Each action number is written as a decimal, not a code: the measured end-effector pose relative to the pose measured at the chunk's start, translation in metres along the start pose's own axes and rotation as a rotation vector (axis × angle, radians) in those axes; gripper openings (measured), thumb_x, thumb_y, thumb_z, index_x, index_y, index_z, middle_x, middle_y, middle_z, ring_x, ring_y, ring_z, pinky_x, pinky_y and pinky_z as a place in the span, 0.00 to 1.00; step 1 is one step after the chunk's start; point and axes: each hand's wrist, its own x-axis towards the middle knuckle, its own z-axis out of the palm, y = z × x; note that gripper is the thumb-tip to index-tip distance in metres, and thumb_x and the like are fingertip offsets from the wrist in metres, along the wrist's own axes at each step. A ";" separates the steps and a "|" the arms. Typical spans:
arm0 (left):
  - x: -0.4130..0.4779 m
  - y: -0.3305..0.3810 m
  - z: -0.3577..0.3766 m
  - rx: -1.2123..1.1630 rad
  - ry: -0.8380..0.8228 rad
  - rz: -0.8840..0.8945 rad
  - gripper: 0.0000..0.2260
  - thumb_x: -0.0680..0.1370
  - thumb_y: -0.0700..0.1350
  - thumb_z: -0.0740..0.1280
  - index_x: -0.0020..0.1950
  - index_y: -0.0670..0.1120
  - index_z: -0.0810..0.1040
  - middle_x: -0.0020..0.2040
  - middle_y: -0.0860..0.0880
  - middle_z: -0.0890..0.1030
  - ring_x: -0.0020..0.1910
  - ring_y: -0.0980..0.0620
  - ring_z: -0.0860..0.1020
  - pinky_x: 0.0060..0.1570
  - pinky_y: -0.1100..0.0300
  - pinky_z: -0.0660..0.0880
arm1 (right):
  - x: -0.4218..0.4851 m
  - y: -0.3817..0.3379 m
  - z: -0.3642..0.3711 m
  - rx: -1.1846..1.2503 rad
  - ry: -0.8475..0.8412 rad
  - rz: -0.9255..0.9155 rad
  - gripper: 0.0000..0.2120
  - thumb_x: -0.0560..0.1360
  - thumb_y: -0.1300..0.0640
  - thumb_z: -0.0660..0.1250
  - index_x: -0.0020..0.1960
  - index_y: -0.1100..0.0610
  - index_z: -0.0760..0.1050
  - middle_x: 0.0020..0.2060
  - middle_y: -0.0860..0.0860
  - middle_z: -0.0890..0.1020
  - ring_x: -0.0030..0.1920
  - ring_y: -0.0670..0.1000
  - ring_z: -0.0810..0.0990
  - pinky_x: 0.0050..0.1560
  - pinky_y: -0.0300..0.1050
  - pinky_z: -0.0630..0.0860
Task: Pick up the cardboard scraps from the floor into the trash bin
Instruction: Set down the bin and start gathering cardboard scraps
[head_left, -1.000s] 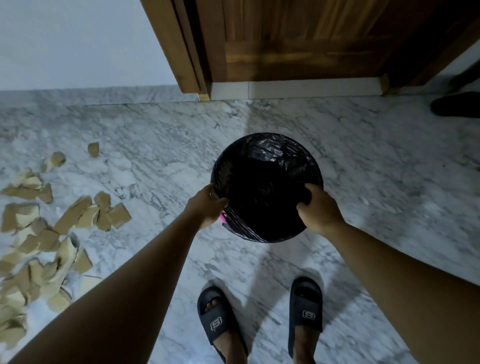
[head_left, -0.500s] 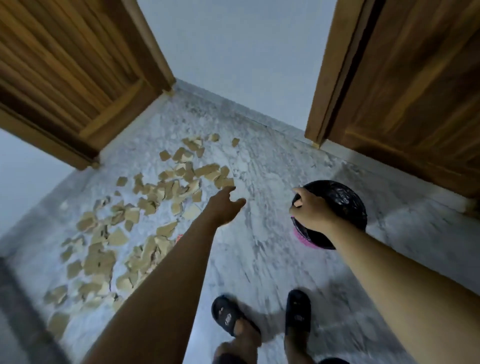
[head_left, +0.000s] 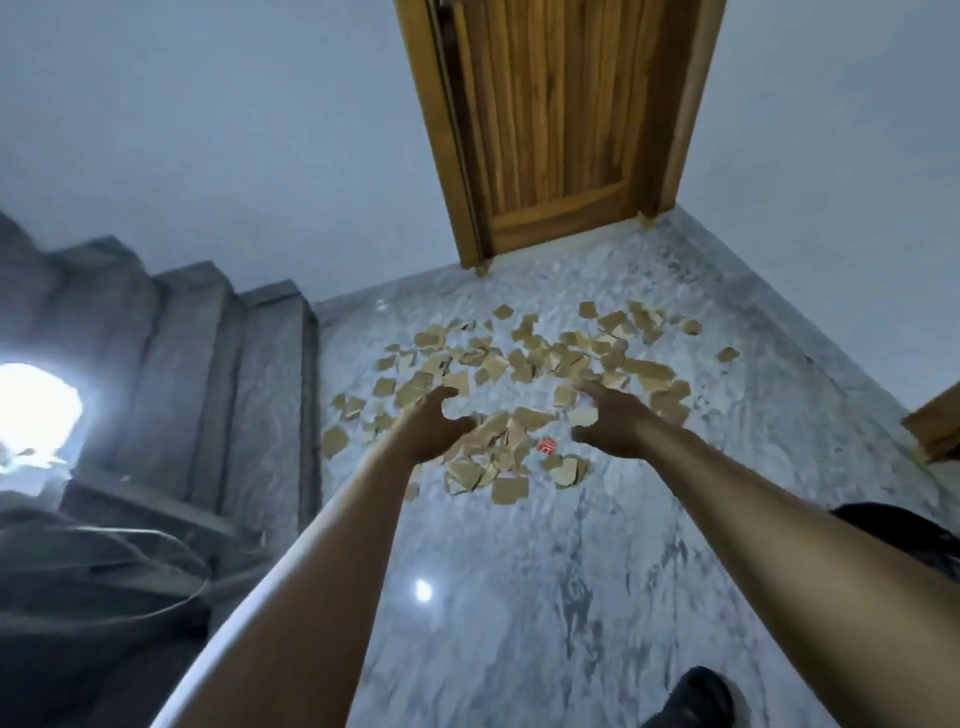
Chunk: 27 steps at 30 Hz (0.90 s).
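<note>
Scraps on floor btwn & beyond hands, left & right both released, empty

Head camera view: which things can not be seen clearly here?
- Trash bin: head view, mostly hidden behind the right forearm and cut by the right edge.
- Small red scrap: its print is too small to read.
- Cardboard scraps under the left hand and right hand: hidden; contact unclear.

The cardboard scraps lie scattered on the floor before the door. Stairs rise to their left. The left hand and right hand reach out over the near edge of the scatter. The trash bin sits at the right, partly behind the right forearm.
</note>
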 end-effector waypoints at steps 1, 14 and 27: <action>-0.010 -0.025 -0.014 0.008 0.014 -0.020 0.30 0.77 0.56 0.69 0.76 0.51 0.65 0.75 0.44 0.69 0.70 0.44 0.70 0.68 0.50 0.68 | 0.002 -0.025 0.014 -0.012 -0.026 -0.014 0.38 0.78 0.50 0.70 0.81 0.47 0.54 0.77 0.56 0.66 0.68 0.59 0.73 0.58 0.49 0.72; 0.000 -0.219 -0.101 -0.058 0.056 -0.225 0.30 0.75 0.56 0.72 0.75 0.53 0.67 0.74 0.46 0.69 0.71 0.45 0.70 0.68 0.53 0.66 | 0.083 -0.183 0.139 -0.179 -0.152 -0.108 0.37 0.75 0.47 0.70 0.79 0.46 0.57 0.67 0.55 0.75 0.51 0.56 0.80 0.43 0.46 0.76; 0.136 -0.255 -0.099 -0.142 -0.026 -0.314 0.32 0.74 0.54 0.73 0.76 0.51 0.66 0.73 0.42 0.70 0.70 0.43 0.70 0.69 0.48 0.69 | 0.242 -0.216 0.150 -0.287 -0.331 -0.067 0.38 0.75 0.48 0.72 0.79 0.47 0.57 0.73 0.54 0.70 0.64 0.59 0.75 0.61 0.55 0.76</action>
